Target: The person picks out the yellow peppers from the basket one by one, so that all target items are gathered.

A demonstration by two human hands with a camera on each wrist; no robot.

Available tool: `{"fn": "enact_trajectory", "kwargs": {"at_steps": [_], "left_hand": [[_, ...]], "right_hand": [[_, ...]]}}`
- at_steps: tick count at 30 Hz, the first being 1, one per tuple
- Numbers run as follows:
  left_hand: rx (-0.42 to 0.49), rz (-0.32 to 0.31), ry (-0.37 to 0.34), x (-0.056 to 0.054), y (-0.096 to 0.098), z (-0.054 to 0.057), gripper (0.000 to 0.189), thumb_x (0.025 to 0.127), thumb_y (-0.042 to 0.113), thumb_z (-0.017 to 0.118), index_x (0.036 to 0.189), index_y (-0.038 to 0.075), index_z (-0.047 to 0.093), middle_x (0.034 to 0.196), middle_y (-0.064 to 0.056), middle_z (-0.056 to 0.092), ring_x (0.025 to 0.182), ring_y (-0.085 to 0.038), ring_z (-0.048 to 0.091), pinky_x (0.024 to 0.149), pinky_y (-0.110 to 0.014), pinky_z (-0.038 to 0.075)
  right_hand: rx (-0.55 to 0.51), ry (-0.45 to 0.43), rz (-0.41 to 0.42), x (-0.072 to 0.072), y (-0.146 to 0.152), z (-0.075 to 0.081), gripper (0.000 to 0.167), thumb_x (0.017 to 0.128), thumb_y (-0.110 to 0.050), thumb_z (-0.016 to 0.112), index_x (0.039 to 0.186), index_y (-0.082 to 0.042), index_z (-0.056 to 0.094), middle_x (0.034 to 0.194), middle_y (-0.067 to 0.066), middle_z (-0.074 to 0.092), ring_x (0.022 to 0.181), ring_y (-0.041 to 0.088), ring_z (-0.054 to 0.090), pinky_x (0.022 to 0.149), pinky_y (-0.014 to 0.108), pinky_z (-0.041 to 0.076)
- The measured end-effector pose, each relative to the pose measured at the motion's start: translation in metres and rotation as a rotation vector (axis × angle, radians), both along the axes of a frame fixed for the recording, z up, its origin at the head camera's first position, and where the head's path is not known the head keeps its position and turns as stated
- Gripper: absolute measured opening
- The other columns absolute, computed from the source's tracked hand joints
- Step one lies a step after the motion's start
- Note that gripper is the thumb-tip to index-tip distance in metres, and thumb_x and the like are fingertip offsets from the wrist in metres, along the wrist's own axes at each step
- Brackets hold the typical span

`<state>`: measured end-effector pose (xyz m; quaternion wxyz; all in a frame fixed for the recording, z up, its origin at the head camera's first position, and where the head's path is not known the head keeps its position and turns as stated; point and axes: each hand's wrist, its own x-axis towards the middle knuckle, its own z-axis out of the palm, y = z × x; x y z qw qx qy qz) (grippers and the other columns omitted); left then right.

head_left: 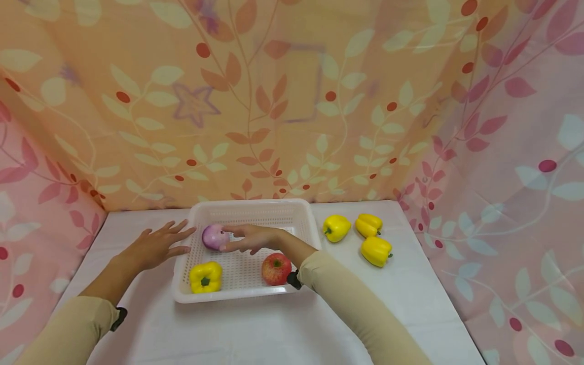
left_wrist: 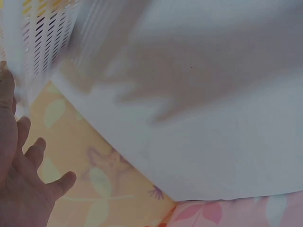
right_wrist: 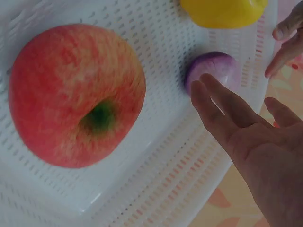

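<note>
Inside a white perforated plastic basket (head_left: 248, 298), a purple onion (head_left: 212, 238) sits toward the back left. My right hand (head_left: 256, 238) reaches over the basket from the right, its fingers extended and their tips right at the onion; the right wrist view shows them overlapping the onion (right_wrist: 213, 71). Spread fingers mark my left hand (head_left: 157, 247), which hovers at the basket's left rim with nothing in its grasp. A yellow bell pepper (head_left: 206, 277) lies in the front left corner, and a red apple (head_left: 276, 269) is at the front right, below my right wrist.
To the right of the basket, three yellow bell peppers (head_left: 337, 228) lie on the white-covered table (head_left: 410, 299). Leaf-patterned cloth walls (head_left: 274, 126) stand behind the table and along both sides.
</note>
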<state>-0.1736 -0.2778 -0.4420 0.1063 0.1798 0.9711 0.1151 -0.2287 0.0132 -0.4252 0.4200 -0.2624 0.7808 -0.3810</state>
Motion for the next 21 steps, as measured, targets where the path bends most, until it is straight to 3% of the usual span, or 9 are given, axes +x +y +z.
{"fn": "enact_trajectory", "kwargs": {"at_steps": [4, 16, 21], "left_hand": [[0.002, -0.001, -0.003, -0.001, -0.001, -0.001, 0.066, 0.097, 0.051, 0.057, 0.151, 0.017, 0.043, 0.158, -0.022, 0.030, 0.141, -0.054, 0.023, 0.101, -0.082, 0.015], [0.018, 0.000, -0.008, -0.001, -0.002, -0.002, 0.066, 0.097, 0.051, 0.057, 0.152, 0.017, 0.043, 0.159, -0.022, 0.029, 0.142, -0.054, 0.022, 0.102, -0.082, 0.014], [0.011, -0.001, -0.011, -0.002, -0.003, -0.003, 0.067, 0.097, 0.052, 0.056, 0.152, 0.017, 0.042, 0.159, -0.022, 0.029, 0.142, -0.053, 0.022, 0.101, -0.082, 0.014]], "right_hand": [[0.039, -0.029, 0.019, 0.002, -0.012, -0.006, 0.078, 0.093, -0.050, 0.063, 0.158, -0.025, 0.029, 0.154, 0.007, 0.043, 0.126, 0.038, 0.056, 0.098, 0.052, 0.051], [0.115, -0.090, 0.069, 0.012, -0.041, -0.013, 0.074, 0.095, -0.042, 0.063, 0.158, -0.025, 0.029, 0.161, 0.002, 0.032, 0.125, 0.035, 0.057, 0.099, 0.049, 0.051], [0.130, -0.106, 0.087, 0.014, -0.046, -0.015, 0.069, 0.096, -0.039, 0.064, 0.156, -0.028, 0.033, 0.160, 0.005, 0.034, 0.126, 0.035, 0.056, 0.101, 0.051, 0.049]]}}
